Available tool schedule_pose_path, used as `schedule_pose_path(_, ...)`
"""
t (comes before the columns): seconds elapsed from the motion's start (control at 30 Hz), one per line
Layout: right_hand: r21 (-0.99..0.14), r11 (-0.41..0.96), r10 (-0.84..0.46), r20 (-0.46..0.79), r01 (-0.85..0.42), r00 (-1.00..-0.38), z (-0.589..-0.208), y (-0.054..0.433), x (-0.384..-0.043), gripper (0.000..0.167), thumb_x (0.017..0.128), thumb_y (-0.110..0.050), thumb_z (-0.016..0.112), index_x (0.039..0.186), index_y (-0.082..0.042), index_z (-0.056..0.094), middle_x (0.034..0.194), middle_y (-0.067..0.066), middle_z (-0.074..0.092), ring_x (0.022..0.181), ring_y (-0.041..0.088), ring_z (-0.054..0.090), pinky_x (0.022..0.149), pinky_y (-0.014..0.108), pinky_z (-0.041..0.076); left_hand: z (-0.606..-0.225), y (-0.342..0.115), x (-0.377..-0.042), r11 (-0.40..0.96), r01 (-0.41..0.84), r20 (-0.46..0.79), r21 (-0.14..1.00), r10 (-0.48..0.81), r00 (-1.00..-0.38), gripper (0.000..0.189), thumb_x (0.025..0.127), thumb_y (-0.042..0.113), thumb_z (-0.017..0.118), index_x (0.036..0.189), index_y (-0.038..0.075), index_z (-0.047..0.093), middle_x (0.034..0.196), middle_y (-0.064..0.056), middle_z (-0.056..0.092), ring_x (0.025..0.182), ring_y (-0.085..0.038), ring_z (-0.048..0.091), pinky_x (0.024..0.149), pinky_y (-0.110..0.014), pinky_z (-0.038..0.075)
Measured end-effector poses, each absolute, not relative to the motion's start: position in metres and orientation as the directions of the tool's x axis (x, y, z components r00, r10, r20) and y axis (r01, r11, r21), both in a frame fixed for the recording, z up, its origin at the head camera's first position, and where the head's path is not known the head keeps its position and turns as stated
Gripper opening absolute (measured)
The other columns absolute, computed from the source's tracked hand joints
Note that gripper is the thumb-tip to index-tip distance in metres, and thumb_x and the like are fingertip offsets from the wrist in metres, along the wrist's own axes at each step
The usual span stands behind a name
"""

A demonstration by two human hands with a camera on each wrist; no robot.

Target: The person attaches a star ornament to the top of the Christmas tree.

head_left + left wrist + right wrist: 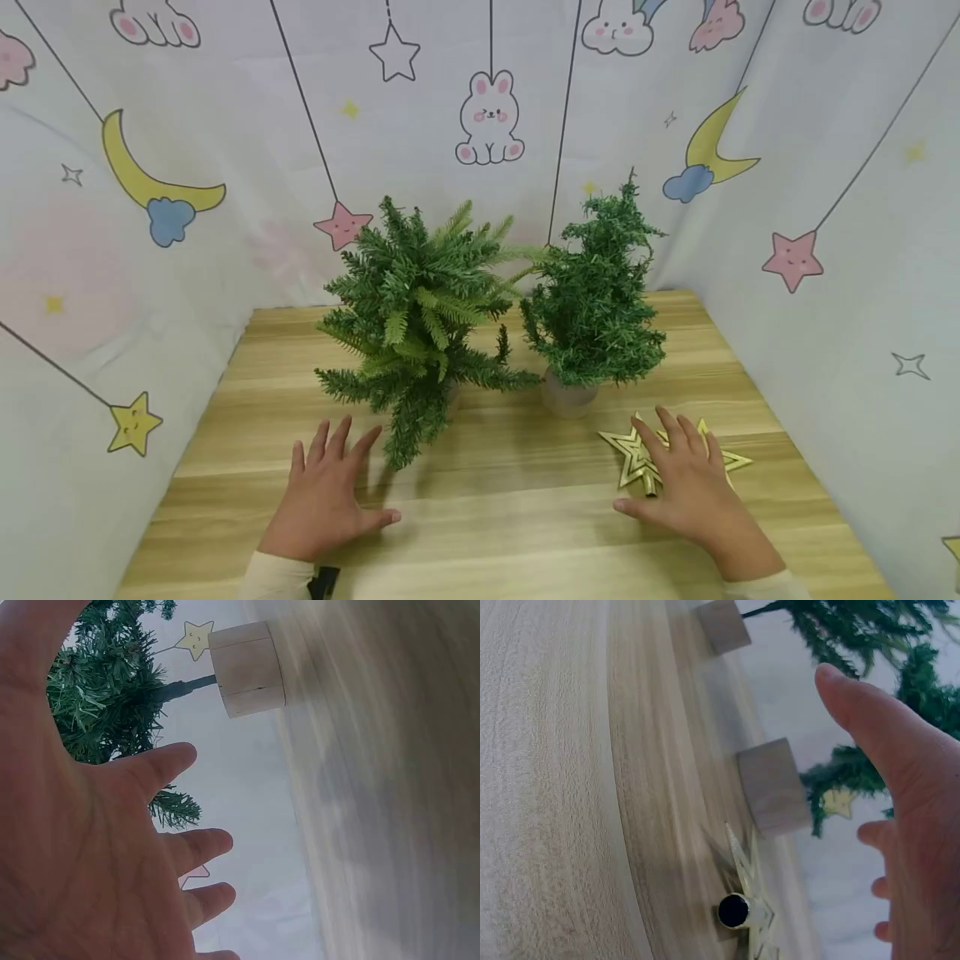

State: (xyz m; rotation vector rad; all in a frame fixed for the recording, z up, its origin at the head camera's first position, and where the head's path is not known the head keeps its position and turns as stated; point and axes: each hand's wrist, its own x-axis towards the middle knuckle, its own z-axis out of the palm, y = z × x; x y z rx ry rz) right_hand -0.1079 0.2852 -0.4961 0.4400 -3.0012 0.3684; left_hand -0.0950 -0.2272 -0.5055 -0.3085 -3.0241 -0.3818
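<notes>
My left hand (322, 504) hovers with spread fingers over the table, just in front of a bushy small artificial Christmas tree (427, 308). It holds nothing. That tree's round wooden base (247, 671) shows in the left wrist view. To its right stands a narrower, darker green tree (600, 300) on a similar base (567, 396). My right hand (686, 492), fingers also spread, is above a gold star tree topper (633, 454) that lies on the table. More gold star points stick out beyond the hand, which hides the middle; whether it touches the star I cannot tell.
The wood-grain table (495, 517) is enclosed by a white curtain (420, 150) printed with rabbits, moons and stars at the back and both sides. Branches of the two trees reach toward each other. A black strap (324, 582) shows at the left sleeve.
</notes>
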Motion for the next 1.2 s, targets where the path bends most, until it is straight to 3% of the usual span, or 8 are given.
schedule_pose_path(0.1, -0.227, 0.932, -0.257, 0.138, -0.283, -0.957, -0.496, 0.286, -0.111, 0.113, 0.074, -0.079, 0.075, 0.161, -0.017, 0.037, 0.163, 0.026, 0.027, 0.143, 0.058, 0.027, 0.108, 0.081, 0.018, -0.505, -0.23, -0.098, 0.943, 0.207, 0.115, 0.262, 0.182, -0.976, 0.108, 0.072, 0.08, 0.075, 0.158, 0.02, 0.045, 0.164, -0.026, 0.031, 0.149, -0.056, 0.023, 0.112, -0.082, 0.014)
schedule_pose_path(0.2, -0.215, 0.952, -0.185, 0.16, -0.217, -0.97, -0.496, 0.29, -0.118, 0.107, 0.08, -0.075, 0.072, 0.159, -0.01, 0.039, 0.154, 0.031, 0.038, 0.132, 0.06, 0.039, 0.099, 0.08, 0.032, -0.503, -0.236, -0.104, 0.912, 0.22, 0.175, 0.346, 0.167, -0.97, 0.088, 0.092, 0.064, 0.066, 0.158, 0.012, 0.043, 0.159, -0.03, 0.037, 0.143, -0.057, 0.033, 0.111, -0.079, 0.022)
schedule_pose_path(0.27, -0.22, 0.964, -0.115, 0.162, -0.15, -0.98, -0.495, 0.294, -0.124, 0.1, 0.085, -0.069, 0.072, 0.154, -0.003, 0.044, 0.144, 0.034, 0.046, 0.122, 0.061, 0.046, 0.091, 0.077, 0.04, -0.499, -0.242, -0.112, 0.876, 0.224, 0.23, 0.428, 0.134, -0.964, 0.075, 0.103, 0.052, 0.057, 0.16, 0.007, 0.037, 0.159, -0.031, 0.036, 0.142, -0.057, 0.036, 0.11, -0.077, 0.026)
schedule_pose_path(0.37, -0.233, 0.969, -0.048, 0.12, -0.075, -0.992, -0.492, 0.299, -0.132, 0.088, 0.091, -0.06, 0.071, 0.144, 0.007, 0.052, 0.129, 0.04, 0.055, 0.113, 0.063, 0.052, 0.084, 0.074, 0.046, -0.485, -0.251, -0.126, 0.785, 0.245, 0.315, 0.569, 0.066, -0.947, 0.07, 0.109, 0.039, 0.05, 0.165, 0.007, 0.023, 0.164, -0.028, 0.028, 0.145, -0.055, 0.032, 0.111, -0.075, 0.027)
schedule_pose_path(0.53, -0.242, 0.97, -0.038, 0.001, -0.038, -0.999, -0.495, 0.301, -0.141, 0.082, 0.092, -0.057, 0.07, 0.135, 0.013, 0.057, 0.123, 0.042, 0.058, 0.111, 0.066, 0.053, 0.086, 0.073, 0.048, -0.448, -0.251, -0.146, 0.577, 0.293, 0.443, 0.763, -0.135, -0.886, 0.077, 0.108, 0.046, 0.051, 0.168, 0.026, 0.008, 0.171, -0.013, 0.015, 0.151, -0.044, 0.025, 0.114, -0.074, 0.026)
schedule_pose_path(0.77, -0.258, 0.966, -0.004, -0.001, -0.004, -1.0, -0.508, 0.297, -0.149, 0.084, 0.088, -0.058, 0.076, 0.141, 0.004, 0.057, 0.131, 0.036, 0.051, 0.109, 0.058, 0.047, 0.079, 0.066, 0.046, -0.391, -0.241, -0.171, 0.422, 0.425, 0.536, 0.801, -0.189, -0.823, 0.091, 0.095, 0.049, 0.069, 0.166, 0.036, 0.014, 0.171, 0.009, 0.014, 0.153, -0.026, 0.024, 0.12, -0.062, 0.025)
schedule_pose_path(1.0, -0.243, 0.97, -0.015, -0.065, 0.002, -0.998, -0.514, 0.301, -0.153, 0.088, 0.08, -0.071, 0.075, 0.137, -0.005, 0.065, 0.135, 0.031, 0.052, 0.113, 0.057, 0.046, 0.083, 0.07, 0.041, -0.362, -0.233, -0.191, 0.254, 0.44, 0.463, 0.861, -0.036, -0.885, 0.077, 0.096, 0.016, 0.071, 0.163, 0.028, 0.032, 0.164, 0.004, 0.036, 0.148, -0.024, 0.037, 0.114, -0.043, 0.036)
schedule_pose_path(1.2, -0.288, 0.958, -0.028, -0.117, 0.007, -0.993, -0.515, 0.298, -0.152, 0.09, 0.075, -0.072, 0.078, 0.139, -0.01, 0.063, 0.136, 0.03, 0.05, 0.116, 0.056, 0.042, 0.084, 0.067, 0.035, -0.365, -0.232, -0.193, 0.275, 0.426, 0.437, 0.862, 0.023, -0.899, 0.069, 0.096, 0.015, 0.072, 0.158, 0.025, 0.044, 0.158, -0.002, 0.045, 0.142, -0.024, 0.044, 0.106, -0.034, 0.038)
